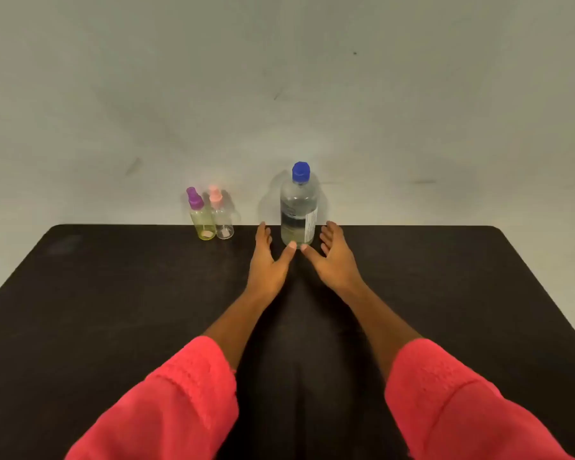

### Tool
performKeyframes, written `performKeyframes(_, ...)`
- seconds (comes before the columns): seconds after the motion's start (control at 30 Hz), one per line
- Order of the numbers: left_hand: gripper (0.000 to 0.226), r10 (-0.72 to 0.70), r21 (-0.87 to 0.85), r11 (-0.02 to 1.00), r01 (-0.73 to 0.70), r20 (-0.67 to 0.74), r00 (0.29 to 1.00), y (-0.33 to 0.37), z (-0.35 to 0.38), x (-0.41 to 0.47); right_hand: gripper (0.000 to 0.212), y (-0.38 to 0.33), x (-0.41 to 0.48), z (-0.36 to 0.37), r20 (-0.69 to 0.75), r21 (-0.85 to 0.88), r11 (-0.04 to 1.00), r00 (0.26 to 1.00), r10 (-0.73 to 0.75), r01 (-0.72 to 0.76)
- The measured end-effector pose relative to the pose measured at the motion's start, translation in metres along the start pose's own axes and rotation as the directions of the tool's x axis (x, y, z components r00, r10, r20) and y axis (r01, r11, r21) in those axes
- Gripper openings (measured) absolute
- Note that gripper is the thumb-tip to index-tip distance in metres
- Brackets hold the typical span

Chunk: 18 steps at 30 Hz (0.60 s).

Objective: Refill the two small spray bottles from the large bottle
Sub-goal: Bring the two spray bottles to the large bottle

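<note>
Large bottle (298, 210): stood upright at frame centre, near the far edge of the black table (113, 310); blue cap (300, 171) fitted; clear liquid is seen inside.
Small spray bottles: purple-capped bottle (201, 224) and pink-capped bottle (223, 222), set side by side left of centre; sprayer heads fitted.
Left hand (266, 260): spread wide, nothing held, placed just left of the large bottle's base (thumb contact cannot be told).
Right hand (332, 257): likewise spread and empty, placed just right of the base.
Step in hand: judged to be the taking up of the large bottle for uncapping.
Handling: the body is best gripped firmly by one hand while the cap is turned by the other; the bottle is to be kept upright and unsqueezed.
</note>
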<state>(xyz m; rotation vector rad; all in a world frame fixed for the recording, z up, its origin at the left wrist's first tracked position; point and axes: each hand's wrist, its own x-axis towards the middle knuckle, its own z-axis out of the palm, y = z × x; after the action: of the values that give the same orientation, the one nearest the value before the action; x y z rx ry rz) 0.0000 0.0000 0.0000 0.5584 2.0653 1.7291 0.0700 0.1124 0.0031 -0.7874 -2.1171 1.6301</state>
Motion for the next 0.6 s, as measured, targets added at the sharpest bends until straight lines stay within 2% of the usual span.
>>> performKeyframes(0.13, 0.073, 0.128, 0.143, 0.981, -0.131, 0.033, 0.991, -0.003, 0.006, 0.019, 0.074, 0.004, 0.014, 0.002, 0.004, 0.045, 0.991, 0.992, -0.124, 0.124)
performKeyframes(0.23, 0.066, 0.222, 0.265, 0.937, -0.226, 0.047, 0.974, -0.012, 0.010, 0.020, 0.065, 0.011, 0.012, 0.005, 0.008, -0.053, 0.973, 0.974, -0.226, 0.226)
performKeyframes(0.43, 0.057, 0.282, 0.307, 0.910, -0.278, 0.032, 0.959, -0.017, 0.008, -0.006, 0.057, 0.015, -0.014, 0.009, -0.070, -0.150, 0.942, 0.947, -0.313, 0.300)
performKeyframes(0.6, 0.056, 0.288, 0.311, 0.907, -0.284, 0.032, 0.957, -0.019, 0.010, -0.043, 0.054, 0.021, -0.050, 0.007, -0.106, -0.189, 0.934, 0.940, -0.325, 0.302)
